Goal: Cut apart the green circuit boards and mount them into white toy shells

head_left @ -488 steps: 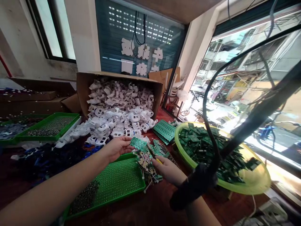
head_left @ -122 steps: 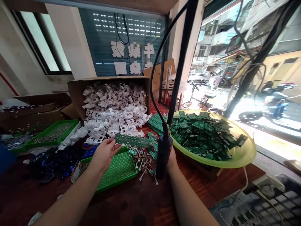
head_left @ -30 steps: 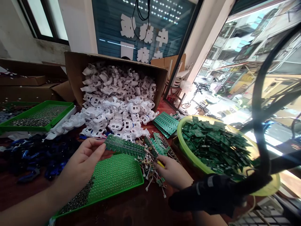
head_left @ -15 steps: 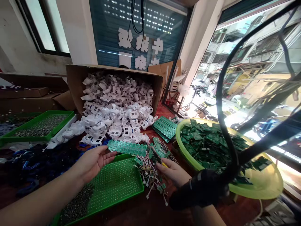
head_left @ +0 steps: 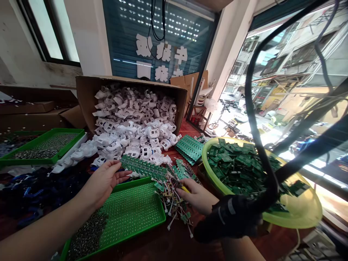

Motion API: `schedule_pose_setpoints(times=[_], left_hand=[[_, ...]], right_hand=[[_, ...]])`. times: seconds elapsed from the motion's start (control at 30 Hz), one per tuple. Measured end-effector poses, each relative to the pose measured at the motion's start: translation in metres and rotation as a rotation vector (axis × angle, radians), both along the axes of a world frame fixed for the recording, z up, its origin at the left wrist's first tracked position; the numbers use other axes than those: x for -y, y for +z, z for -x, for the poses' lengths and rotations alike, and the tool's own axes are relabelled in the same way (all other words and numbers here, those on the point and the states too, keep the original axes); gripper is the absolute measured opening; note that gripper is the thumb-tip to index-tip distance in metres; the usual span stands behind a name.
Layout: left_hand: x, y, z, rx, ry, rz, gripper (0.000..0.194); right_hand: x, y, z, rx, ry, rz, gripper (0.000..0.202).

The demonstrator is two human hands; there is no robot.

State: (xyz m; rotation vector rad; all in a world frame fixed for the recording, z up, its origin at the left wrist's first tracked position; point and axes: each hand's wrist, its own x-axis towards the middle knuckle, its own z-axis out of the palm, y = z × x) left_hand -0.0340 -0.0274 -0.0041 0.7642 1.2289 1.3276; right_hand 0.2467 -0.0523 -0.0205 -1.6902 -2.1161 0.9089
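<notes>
My left hand [head_left: 107,177] pinches the left end of a long green circuit board panel [head_left: 144,168], its other fingers loosely curled. My right hand [head_left: 194,194] is closed around a small tool with a yellow handle [head_left: 185,189]. The tool's thin tip lies by the panel's right end; I cannot tell whether they touch. Beneath them is a heap of small boards with white-plugged wires [head_left: 174,206]. A green perforated tray [head_left: 133,206] stands below the panel, with small dark metal parts [head_left: 88,235] in its left corner.
A tipped carton [head_left: 181,105] spills white plastic shells [head_left: 136,127]. Stacked green panels [head_left: 189,148] lie beside a yellow basin [head_left: 301,214] of circuit boards. Dark blue parts [head_left: 40,188] and another green tray [head_left: 57,145] sit left. A thick black cable [head_left: 255,116] crosses the right foreground.
The panel has tilted, so its face now shows darker green with rows of dots. My left hand has moved slightly left and up, and the tool tip has come nearer the panel's right end.
</notes>
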Motion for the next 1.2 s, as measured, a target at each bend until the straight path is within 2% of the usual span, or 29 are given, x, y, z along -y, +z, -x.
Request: schedule_pose_setpoints(times=[0.27,0.4,0.53,0.63,0.7,0.77,0.87,0.93,1.0,1.1,1.2], left_hand=[[0.000,0.000,0.002,-0.002,-0.059,-0.040,0.005],[0.009,0.003,-0.002,-0.049,-0.018,-0.066,0.005],[0.027,0.006,-0.010,-0.127,-0.055,-0.138,0.010],[0.032,0.009,-0.015,-0.144,-0.055,-0.175,0.010],[0.027,0.011,-0.016,-0.093,-0.016,-0.105,0.006],[0.018,0.012,-0.014,-0.012,0.016,-0.007,0.005],[0.004,0.005,-0.009,0.124,0.024,0.110,0.010],[-0.001,-0.001,-0.007,0.167,0.028,0.147,0.012],[-0.003,-0.005,-0.005,0.176,0.028,0.149,0.013],[-0.002,-0.004,-0.006,0.154,0.027,0.096,0.009],[-0.001,0.001,-0.008,0.081,0.022,0.042,0.008]], right_hand=[[0.005,0.012,0.004,-0.131,0.031,0.099,0.025],[0.008,0.008,0.006,-0.002,-0.036,0.010,0.025],[0.009,0.006,0.010,0.158,-0.122,-0.081,0.024],[0.007,0.006,0.011,0.172,-0.163,-0.150,0.025],[0.006,0.004,0.009,0.071,-0.148,-0.129,0.027],[0.005,0.001,0.006,-0.115,-0.092,-0.040,0.029],[0.003,-0.005,0.000,-0.412,-0.012,0.074,0.033],[0.002,-0.007,-0.002,-0.485,0.014,0.093,0.033],[0.001,-0.007,-0.002,-0.393,0.003,0.066,0.032],[-0.001,-0.004,0.000,-0.132,-0.079,-0.043,0.034],[-0.002,-0.001,0.003,-0.083,-0.096,-0.070,0.038]])
